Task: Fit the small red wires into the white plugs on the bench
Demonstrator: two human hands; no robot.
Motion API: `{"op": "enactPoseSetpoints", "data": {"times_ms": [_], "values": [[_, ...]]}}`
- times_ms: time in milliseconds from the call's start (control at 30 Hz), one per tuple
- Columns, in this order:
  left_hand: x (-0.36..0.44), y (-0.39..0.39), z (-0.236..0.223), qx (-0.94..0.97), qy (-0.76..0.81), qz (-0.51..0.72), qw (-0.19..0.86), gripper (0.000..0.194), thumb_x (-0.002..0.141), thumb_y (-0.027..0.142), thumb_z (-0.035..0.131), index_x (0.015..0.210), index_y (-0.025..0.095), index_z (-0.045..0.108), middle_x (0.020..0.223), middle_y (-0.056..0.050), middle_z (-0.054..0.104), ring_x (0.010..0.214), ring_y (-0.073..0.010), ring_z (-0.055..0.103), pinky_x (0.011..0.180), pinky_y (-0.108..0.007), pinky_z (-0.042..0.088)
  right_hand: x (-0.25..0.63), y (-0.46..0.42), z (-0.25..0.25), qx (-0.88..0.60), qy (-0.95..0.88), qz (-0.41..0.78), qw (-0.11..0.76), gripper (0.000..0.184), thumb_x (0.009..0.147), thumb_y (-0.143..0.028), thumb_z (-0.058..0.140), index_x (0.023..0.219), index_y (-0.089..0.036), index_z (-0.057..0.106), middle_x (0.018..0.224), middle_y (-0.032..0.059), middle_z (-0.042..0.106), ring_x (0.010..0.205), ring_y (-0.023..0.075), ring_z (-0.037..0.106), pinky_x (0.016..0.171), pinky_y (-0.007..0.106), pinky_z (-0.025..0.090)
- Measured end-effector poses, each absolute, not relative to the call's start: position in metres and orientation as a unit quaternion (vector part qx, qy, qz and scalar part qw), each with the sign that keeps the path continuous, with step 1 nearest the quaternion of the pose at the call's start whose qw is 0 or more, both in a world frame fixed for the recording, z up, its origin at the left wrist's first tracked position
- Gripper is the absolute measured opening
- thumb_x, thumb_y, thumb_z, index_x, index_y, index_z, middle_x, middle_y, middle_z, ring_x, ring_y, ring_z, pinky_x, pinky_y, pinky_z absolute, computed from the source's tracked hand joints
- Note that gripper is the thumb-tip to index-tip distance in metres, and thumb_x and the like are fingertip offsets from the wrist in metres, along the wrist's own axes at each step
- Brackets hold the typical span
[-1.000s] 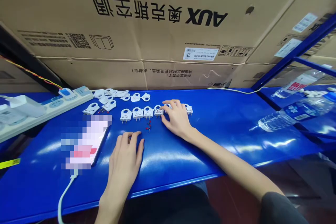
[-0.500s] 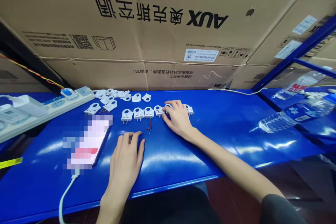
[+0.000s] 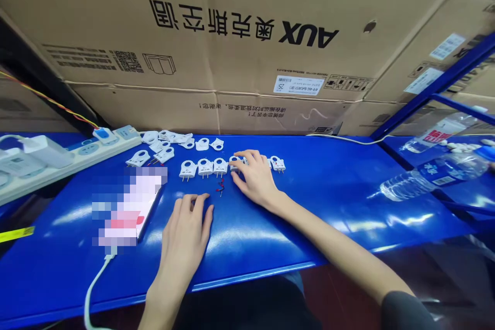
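Note:
A row of white two-pin plugs with ring-shaped handles [image 3: 205,167] stands on the blue shelf [image 3: 240,232], pins facing me. My right hand [image 3: 255,175] hovers over the right part of that row, thumb apart and fingers loosely curved. Its fingertips are at or just above one plug, and it covers several plugs in part. I cannot tell whether it touches them. The plug at the row's right end [image 3: 277,163] shows clear of the hand. My left hand [image 3: 187,229] lies on the shelf with fingers stretched out, holding nothing. Small red and black parts [image 3: 220,185] lie between my hands.
More white ring plugs [image 3: 164,154] lie heaped at the back left. A blurred-out phone [image 3: 131,206] with a white cable lies left of my left hand. Beyond it runs a white power strip [image 3: 87,152]. Cardboard boxes [image 3: 232,62] wall the back. Plastic bottles [image 3: 433,175] lie at right.
My right hand has shifted slightly left along the row of plugs, uncovering more of the right-end plug. My left hand stays in place. The camera view has tilted a little.

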State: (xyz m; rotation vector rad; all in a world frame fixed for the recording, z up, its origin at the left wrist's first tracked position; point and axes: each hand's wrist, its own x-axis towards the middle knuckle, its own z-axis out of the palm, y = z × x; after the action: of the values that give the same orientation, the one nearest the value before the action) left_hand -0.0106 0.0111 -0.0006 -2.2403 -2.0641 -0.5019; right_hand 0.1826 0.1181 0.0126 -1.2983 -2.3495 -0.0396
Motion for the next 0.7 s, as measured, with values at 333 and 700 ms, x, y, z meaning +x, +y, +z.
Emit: {"op": "enactPoseSetpoints", "data": {"times_ms": [333,700], "values": [[-0.010,0.010,0.003,-0.724,-0.673,-0.150,0.013,0.033,0.106,0.035,0.037,0.127,0.020,0.059,0.115,-0.011,0.064,0.108,-0.0275,0.063,0.073,-0.033,0.054,0.165,0.133,0.009,-0.425,-0.886,-0.025,0.187,0.021,0.102,-0.027,0.055,0.113,-0.024,0.072,0.145,0.0073,0.059,0.129,0.0305,0.044,0.096,0.046,0.042],[-0.008,0.012,0.011,-0.716,-0.684,-0.140,-0.011,0.033,0.106,0.034,0.037,0.126,0.021,0.059,0.116,-0.011,0.064,0.112,-0.0273,0.063,0.071,-0.032,0.052,0.192,0.065,0.036,-0.461,-0.832,0.091,0.294,0.011,0.094,-0.022,0.065,0.103,-0.023,0.072,0.135,0.0061,0.064,0.126,0.0260,0.051,0.105,0.044,0.046]]}}
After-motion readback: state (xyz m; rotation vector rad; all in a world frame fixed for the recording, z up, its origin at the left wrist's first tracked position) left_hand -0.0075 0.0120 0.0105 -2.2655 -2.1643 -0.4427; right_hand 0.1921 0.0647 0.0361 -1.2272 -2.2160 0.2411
